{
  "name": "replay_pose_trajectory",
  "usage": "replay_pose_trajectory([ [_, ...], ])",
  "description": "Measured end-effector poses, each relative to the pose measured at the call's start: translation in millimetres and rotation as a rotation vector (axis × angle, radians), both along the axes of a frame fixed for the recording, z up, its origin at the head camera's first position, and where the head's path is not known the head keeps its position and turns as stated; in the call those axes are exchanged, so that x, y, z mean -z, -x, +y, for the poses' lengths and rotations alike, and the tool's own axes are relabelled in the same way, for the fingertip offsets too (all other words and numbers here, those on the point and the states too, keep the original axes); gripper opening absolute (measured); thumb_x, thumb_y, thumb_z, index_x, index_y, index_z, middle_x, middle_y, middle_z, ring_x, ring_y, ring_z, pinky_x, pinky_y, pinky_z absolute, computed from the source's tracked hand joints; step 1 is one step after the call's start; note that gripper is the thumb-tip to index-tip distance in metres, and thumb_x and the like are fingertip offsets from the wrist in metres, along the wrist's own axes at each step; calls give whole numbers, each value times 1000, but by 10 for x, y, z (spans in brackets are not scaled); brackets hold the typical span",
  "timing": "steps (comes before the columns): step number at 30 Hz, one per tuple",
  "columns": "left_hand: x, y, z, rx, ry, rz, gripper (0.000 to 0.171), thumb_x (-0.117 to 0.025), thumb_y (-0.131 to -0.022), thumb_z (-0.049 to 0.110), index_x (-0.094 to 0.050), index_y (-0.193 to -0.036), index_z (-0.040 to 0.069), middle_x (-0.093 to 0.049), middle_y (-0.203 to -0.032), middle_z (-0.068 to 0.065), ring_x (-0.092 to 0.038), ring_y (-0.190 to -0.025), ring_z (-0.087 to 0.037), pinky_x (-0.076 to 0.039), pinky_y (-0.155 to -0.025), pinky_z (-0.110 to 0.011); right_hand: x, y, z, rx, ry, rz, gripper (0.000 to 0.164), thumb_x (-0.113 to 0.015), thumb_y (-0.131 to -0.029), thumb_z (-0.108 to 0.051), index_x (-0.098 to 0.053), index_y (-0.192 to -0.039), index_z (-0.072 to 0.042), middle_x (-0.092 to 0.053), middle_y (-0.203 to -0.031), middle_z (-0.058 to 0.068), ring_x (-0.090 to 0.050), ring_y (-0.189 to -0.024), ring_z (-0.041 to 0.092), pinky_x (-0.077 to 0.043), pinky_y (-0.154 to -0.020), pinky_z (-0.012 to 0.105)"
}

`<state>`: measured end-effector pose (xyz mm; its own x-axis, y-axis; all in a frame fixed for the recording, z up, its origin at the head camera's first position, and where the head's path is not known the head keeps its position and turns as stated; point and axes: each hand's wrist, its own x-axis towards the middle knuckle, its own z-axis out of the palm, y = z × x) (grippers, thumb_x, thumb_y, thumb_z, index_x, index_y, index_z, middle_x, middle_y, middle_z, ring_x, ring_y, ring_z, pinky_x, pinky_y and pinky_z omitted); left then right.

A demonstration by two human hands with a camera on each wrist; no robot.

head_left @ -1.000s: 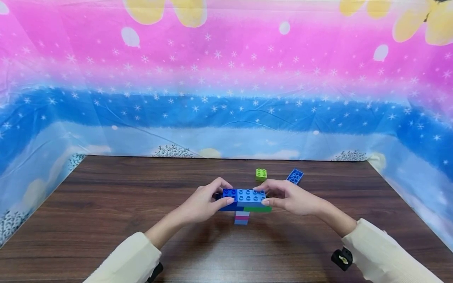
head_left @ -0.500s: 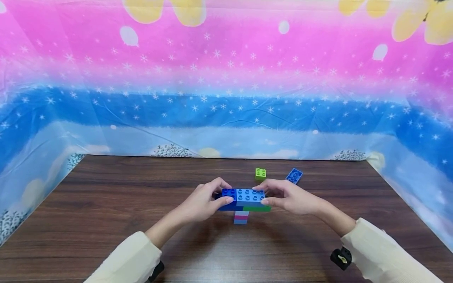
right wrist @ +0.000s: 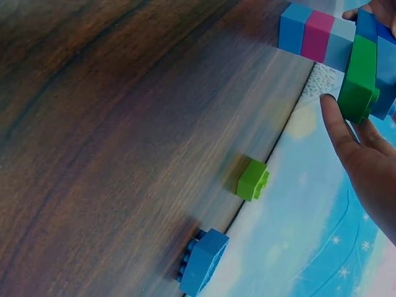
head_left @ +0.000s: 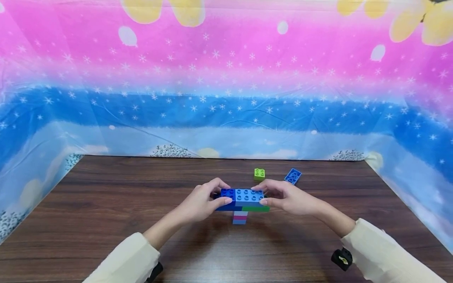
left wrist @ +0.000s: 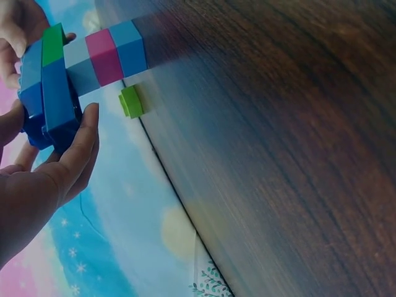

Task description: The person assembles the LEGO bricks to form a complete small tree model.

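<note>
A toy-brick structure stands on the table, wider at the top than below. Its narrow column is a pale grey-blue brick (left wrist: 82, 65) over a magenta brick (head_left: 240, 217) and a blue brick (right wrist: 292, 28). Across the column lie a green brick (right wrist: 359, 77) and a dark blue brick (left wrist: 59, 102), end to end. On these sit another dark blue brick (head_left: 228, 192) and a light blue brick (head_left: 245, 203), studs up. My left hand (head_left: 201, 202) pinches the dark blue end between thumb and fingers. At the other end, my right hand (head_left: 297, 197) pinches the light blue brick.
Behind the structure, a lime green brick (head_left: 259, 174) stands studs up on the wooden table (head_left: 141, 184). To its right a blue brick (head_left: 293, 176) lies upside down, its hollow underside showing. A patterned cloth (head_left: 226, 110) hangs along the table's back and sides.
</note>
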<state>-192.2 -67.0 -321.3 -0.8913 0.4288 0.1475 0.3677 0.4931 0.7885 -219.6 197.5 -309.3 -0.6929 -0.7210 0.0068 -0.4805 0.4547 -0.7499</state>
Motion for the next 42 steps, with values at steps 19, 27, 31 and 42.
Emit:
replay_pose_trajectory([
  [19,-4,-1,8,-2,-14,-14,24,-59,-90,20,-56,-111,8,-60,-106,-12,-57,-89,-22,-49,-71,-33,-53,116,228,104,-71,121,33,-54,-93,-26,-53,-124,-14,-60,-115,4,-54,-108,21,-44,-85,40],
  [27,2,-5,-1,9,-25,-12,25,-58,-91,20,-55,-111,7,-60,-106,-13,-57,-88,-21,-48,-70,-32,-40,272,480,193,-96,167,36,-62,-89,-21,-53,-123,-15,-60,-114,4,-56,-105,26,-45,-81,38],
  [31,2,-5,1,9,-28,-13,25,-58,-91,20,-55,-111,7,-60,-106,-13,-57,-89,-22,-48,-71,-32,-33,325,573,215,-111,182,36,-62,-88,-16,-53,-123,-12,-59,-115,8,-56,-102,28,-45,-79,39],
  [42,13,0,3,6,-31,-16,25,-59,-90,20,-55,-111,8,-60,-106,-14,-58,-90,-24,-49,-71,-33,71,440,702,254,-193,235,39,-65,-85,-12,-54,-122,-9,-55,-119,15,-54,-101,31,-46,-73,36],
])
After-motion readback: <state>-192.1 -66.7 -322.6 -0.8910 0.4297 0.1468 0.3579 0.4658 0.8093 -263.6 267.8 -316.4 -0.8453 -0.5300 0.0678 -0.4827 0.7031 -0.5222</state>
